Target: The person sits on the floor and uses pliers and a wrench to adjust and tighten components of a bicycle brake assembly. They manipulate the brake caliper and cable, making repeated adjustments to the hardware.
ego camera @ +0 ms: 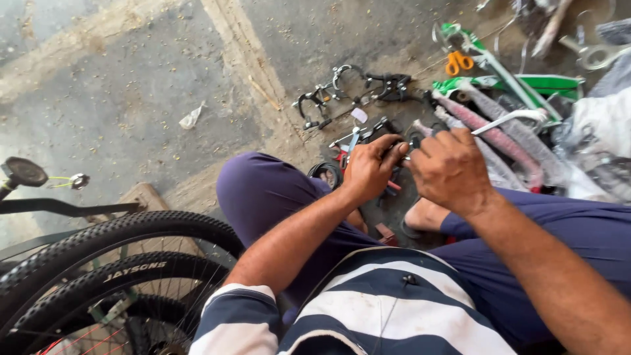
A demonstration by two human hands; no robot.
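Metal bit (409,146) pinched between both hands: left hand (371,167) steadies it, right hand (450,169) curls tight, working over concrete floor (118,98) beside brake calipers (355,89).

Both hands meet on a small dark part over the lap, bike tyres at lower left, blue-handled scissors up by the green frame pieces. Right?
Not quite: the scissors have orange handles, not blue, as the head view shows. The rest stands: left hand and right hand meet on the small dark part, tyres lower left.
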